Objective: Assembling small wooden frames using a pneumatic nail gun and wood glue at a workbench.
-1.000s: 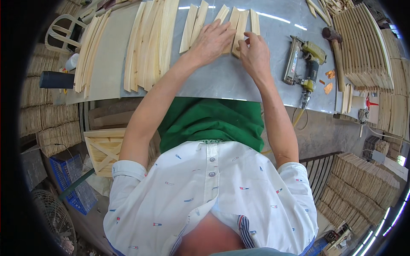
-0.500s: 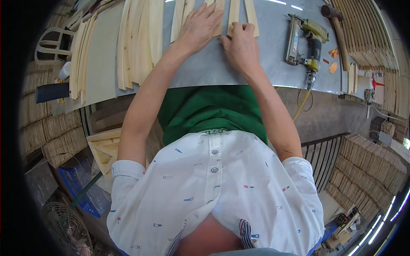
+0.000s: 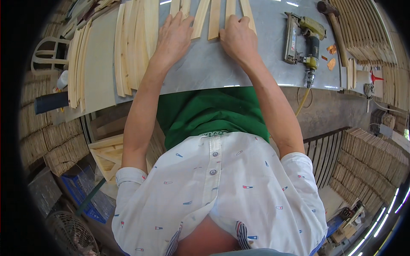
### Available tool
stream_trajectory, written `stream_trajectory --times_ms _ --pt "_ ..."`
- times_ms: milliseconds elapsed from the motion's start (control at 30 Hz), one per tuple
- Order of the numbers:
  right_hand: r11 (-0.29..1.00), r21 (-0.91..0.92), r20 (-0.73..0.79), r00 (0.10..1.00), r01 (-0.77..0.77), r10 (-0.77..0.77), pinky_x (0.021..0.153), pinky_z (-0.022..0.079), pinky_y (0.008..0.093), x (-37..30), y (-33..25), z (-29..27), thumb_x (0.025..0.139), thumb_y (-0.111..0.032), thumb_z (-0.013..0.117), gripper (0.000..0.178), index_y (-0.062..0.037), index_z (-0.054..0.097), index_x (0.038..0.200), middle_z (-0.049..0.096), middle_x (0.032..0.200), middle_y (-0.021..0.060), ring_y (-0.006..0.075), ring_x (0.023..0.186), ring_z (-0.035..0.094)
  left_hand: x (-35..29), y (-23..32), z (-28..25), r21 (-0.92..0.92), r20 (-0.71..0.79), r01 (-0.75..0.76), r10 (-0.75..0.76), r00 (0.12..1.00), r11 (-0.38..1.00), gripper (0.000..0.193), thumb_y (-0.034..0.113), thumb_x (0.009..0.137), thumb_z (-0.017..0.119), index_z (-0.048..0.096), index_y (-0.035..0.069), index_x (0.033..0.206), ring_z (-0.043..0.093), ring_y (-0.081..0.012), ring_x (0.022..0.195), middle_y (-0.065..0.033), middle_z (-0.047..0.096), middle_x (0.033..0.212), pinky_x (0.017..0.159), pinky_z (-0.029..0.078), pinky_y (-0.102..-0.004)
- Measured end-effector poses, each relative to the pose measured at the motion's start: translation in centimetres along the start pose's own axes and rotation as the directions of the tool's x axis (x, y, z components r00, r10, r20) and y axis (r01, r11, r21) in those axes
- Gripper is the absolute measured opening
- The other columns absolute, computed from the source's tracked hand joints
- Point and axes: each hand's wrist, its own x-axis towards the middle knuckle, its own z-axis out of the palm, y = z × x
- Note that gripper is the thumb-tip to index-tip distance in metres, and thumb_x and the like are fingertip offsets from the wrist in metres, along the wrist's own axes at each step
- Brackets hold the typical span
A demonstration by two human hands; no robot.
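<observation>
Several narrow pale wooden slats lie side by side on the grey metal worktop, running toward the far edge. My left hand rests over the near ends of the left slats, fingers extended and slightly apart. On the right, the fingers of my right hand are curled over the near ends of two slats; its fingertips are partly hidden. Between my hands, two slats lie untouched, one of them slanted. The far ends run out of the picture.
Longer wooden boards lie left of my left arm, with another bundle farther left. A nail gun with a yellow hose lies to the right, beside a hammer and copper-coloured scraps. Stacked slats stand at the far right.
My left hand has moved left, off the middle slats and onto the left ones. The middle slats now show, one of them slanted. My right hand stays nearly in place, its fingers curled.
</observation>
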Motion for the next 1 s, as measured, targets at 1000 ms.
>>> stream_trajectory --times_ms 1000 --pt "0.961 0.114 -0.263 0.941 0.252 -0.215 0.095 0.035 0.0456 2.9 5.2 0.8 0.080 -0.017 0.062 0.037 0.0059 0.055 0.108 0.053 0.117 0.0261 0.0407 0.103 0.049 -0.4 0.6 0.3 -0.161 0.083 0.162 -0.151 0.985 0.974 0.055 0.029 0.089 0.057 0.040 0.004 0.135 0.026 -0.0434 0.133 -0.0300 0.031 0.140 0.109 0.026 -0.0453"
